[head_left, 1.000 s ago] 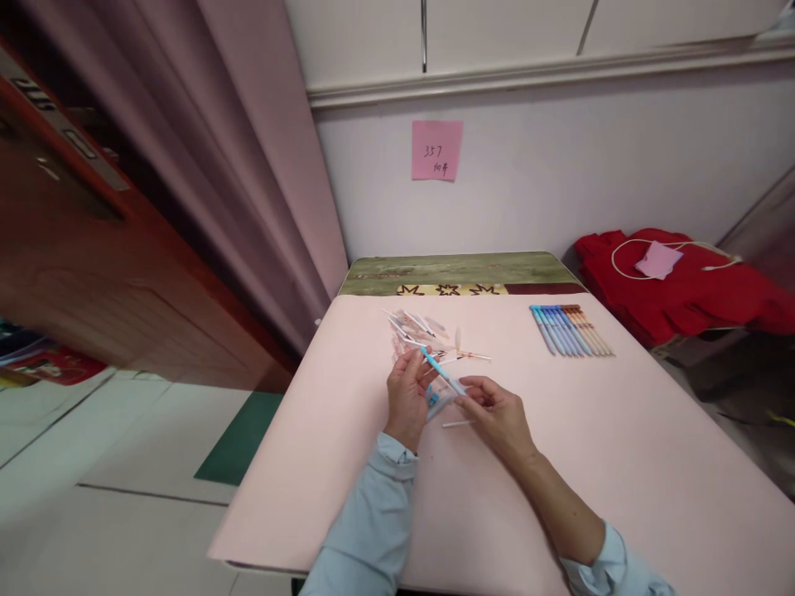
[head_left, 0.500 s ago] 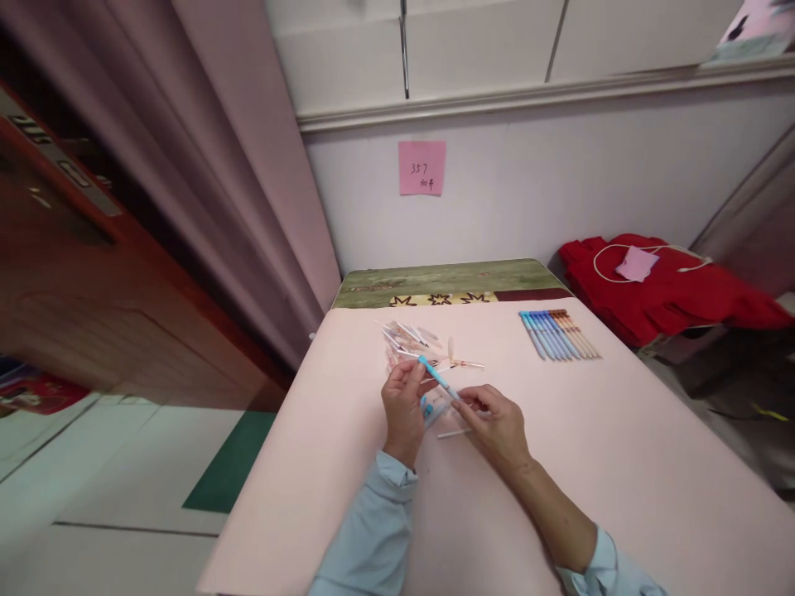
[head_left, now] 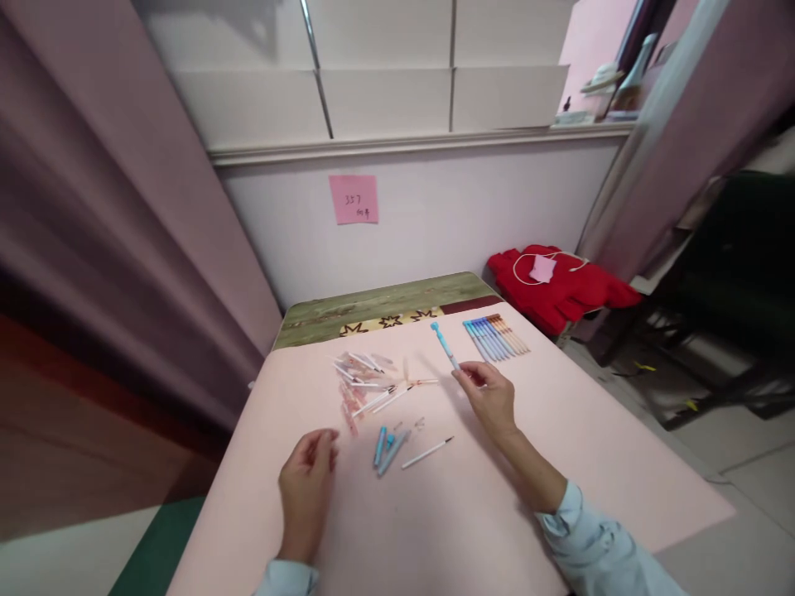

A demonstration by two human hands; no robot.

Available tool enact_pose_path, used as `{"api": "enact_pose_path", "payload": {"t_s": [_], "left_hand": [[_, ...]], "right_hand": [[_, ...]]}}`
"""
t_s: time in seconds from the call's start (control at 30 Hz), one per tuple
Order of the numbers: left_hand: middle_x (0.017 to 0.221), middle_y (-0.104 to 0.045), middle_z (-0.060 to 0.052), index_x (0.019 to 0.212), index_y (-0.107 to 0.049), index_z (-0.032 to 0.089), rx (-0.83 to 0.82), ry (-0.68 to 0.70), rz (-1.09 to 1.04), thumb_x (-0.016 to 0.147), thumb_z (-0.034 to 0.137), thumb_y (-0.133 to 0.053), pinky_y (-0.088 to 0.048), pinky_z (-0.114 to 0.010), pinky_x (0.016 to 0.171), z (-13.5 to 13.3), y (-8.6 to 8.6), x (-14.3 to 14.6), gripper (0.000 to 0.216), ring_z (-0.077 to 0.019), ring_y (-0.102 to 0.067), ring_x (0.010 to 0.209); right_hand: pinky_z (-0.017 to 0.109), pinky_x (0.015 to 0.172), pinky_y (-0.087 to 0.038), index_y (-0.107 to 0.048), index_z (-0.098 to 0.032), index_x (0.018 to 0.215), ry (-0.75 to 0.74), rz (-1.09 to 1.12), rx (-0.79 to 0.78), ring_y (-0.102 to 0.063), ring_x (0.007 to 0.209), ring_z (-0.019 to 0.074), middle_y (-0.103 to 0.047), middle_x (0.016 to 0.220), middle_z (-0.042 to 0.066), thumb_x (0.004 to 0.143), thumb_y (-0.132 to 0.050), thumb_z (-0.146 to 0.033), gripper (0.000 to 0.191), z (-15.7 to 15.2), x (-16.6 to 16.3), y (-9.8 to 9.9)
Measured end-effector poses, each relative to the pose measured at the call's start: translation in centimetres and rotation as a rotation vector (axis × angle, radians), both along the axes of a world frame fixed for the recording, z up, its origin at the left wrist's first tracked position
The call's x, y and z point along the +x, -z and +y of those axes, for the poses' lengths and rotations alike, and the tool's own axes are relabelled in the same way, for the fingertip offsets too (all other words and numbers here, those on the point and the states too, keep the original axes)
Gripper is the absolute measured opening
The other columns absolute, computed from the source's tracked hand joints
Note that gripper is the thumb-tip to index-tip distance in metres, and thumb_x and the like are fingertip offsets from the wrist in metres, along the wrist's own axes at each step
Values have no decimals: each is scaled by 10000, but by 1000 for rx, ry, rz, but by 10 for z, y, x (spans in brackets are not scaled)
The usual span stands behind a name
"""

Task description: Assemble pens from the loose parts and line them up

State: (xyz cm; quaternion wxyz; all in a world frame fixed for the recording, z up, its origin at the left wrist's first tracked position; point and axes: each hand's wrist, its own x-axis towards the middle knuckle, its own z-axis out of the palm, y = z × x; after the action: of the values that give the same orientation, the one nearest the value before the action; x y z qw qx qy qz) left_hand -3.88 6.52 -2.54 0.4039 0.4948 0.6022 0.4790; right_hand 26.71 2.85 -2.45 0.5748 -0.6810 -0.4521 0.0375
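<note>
My right hand pinches a light-blue pen by its lower end, holding it raised and tilted, blue top pointing away, just left of the row of pens. Over the left part of the table, my left hand has its fingers curled together, and nothing shows in them. Between the hands lie blue pen parts, tiny clear pieces and a white refill with a dark tip. Behind these is a loose heap of white refills and pinkish pen parts.
The row runs from blue through purple to brown pens at the table's far right. A pink cloth covers most of the table. Beyond its far right corner lies a red cloth with a white cable and pink note. A dark chair stands farther right.
My left hand has let go of the pen and drawn back left. My right hand has carried the pen rightward toward the row. The view has turned right.
</note>
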Motion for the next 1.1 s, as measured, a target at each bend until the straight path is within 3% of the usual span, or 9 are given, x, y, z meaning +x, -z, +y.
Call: {"api": "enact_pose_path", "payload": {"t_s": [0.2,0.43,0.73,1.1], "left_hand": [[803,-726,-60,884,-702,157,-4,-47,64,702,589,-667,-543,-310,647,4,19,-20,470,-194,-648,688],[795,-724,-47,894,-699,175,-19,-1,108,718,619,-649,-528,-305,648,8,22,-21,481,-200,-643,701],[803,-722,-35,886,-691,187,-27,44,132,735,633,-636,-496,-296,660,7,24,-21,474,-199,-627,722],[816,-724,-39,900,-692,179,-36,53,163,738,638,-621,-498,-306,689,7,26,-21,492,-216,-637,760]], "right_hand": [[282,636,-419,-744,-231,872,211,-150,-265,-624,705,178,-725,823,28,832,-604,-521,324,24,52,8],[276,610,-358,-755,-259,844,288,-207,-597,-639,792,195,-745,859,29,825,-616,-446,234,44,73,14],[297,599,-344,-762,-256,880,305,-241,-732,-653,796,230,-750,867,66,796,-611,-399,225,60,75,7],[280,704,-403,-751,-221,932,298,-337,-832,-673,889,225,-753,943,91,840,-621,-382,227,73,75,17]]}}
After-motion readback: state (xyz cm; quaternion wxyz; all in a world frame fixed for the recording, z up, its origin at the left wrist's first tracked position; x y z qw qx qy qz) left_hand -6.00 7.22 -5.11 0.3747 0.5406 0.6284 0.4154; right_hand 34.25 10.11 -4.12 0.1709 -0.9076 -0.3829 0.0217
